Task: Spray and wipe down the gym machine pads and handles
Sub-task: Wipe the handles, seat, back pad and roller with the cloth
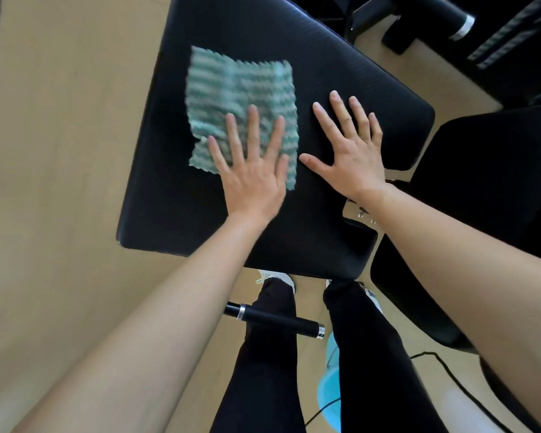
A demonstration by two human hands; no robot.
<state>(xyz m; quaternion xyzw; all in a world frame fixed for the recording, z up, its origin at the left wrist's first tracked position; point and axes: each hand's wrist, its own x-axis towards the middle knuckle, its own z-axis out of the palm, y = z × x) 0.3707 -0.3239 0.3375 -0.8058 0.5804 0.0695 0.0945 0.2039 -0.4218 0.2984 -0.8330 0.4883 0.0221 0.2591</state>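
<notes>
Head view, looking down over both forearms.

1. Flat black ribbed vinyl bench pad (181, 214). The task's surface, lying at an angle across the frame above the tan floor (60, 182).
2. Teal-and-white wavy-striped microfibre cloth (231, 89). Spread almost flat on the far-left part of the pad with one crease down it. Laid open, presumably so each pass covers more of the pad.
3. Left hand (253, 179). Palm down, fingers straight and fanned, pressing on the cloth's near right corner. It curls round nothing. The flat press likely serves to drag the cloth by friction.
4. Right hand (353, 160). Palm down, fingers spread wide, resting on bare pad just beside the cloth and not touching it. Probably bracing the person or steadying the pad.
5. Black cylindrical handle with chrome rings (278, 320). Below the pad's near edge, in front of the person's black-trousered legs. Not yet being wiped.
6. Pale blue translucent object (328, 385). Low between the legs, mostly hidden. Possibly the spray bottle set aside; I cannot tell.
7. Second black pad (481, 214). To the right, apart from both hands.

Judgement: wiping stage on the first pad; the handle and the second pad appear to remain.
</notes>
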